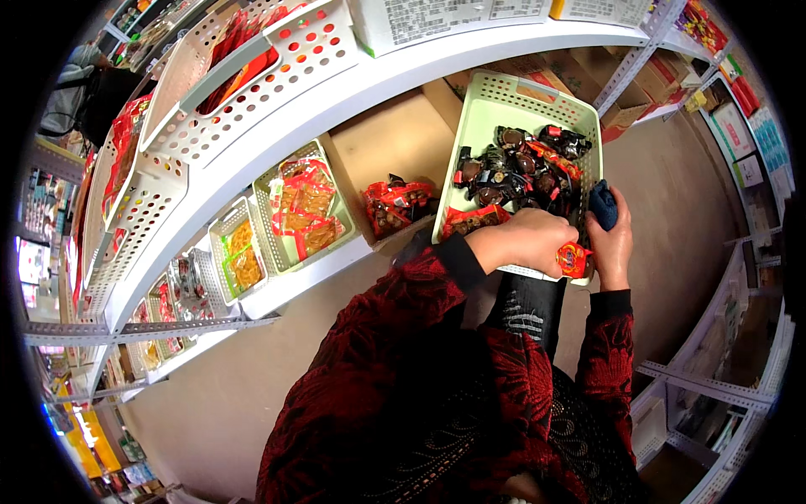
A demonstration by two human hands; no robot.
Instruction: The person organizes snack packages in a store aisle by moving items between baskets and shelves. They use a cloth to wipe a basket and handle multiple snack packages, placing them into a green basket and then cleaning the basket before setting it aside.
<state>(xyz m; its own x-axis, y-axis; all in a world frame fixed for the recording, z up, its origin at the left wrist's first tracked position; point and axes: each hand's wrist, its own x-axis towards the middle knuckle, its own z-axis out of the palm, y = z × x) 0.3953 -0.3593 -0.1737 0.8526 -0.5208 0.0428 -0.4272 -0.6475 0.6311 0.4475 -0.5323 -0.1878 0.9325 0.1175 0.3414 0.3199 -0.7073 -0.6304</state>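
Observation:
A pale green plastic basket (458, 140) with a perforated rim rests tilted over my leg. Inside it are several dark vacuum-packed snack packets (497, 173), and a red snack packet (475, 218) lies at the near left corner. My left hand (526, 238) reaches over the basket's near end, its fist closed on a small red packet (572, 259) that pokes out by the near right corner. My right hand (612, 242) is at the basket's right outer side and grips a bunched dark blue cloth (603, 205). My left fingertips are hidden.
Beside the basket, an open cardboard box (393, 135) holds red and dark packets (397, 201). More snack baskets (349, 233) line the low shelf. Above, a white shelf edge (302, 101) carries a perforated white basket (252, 94). A metal shelf post (636, 69) stands behind right.

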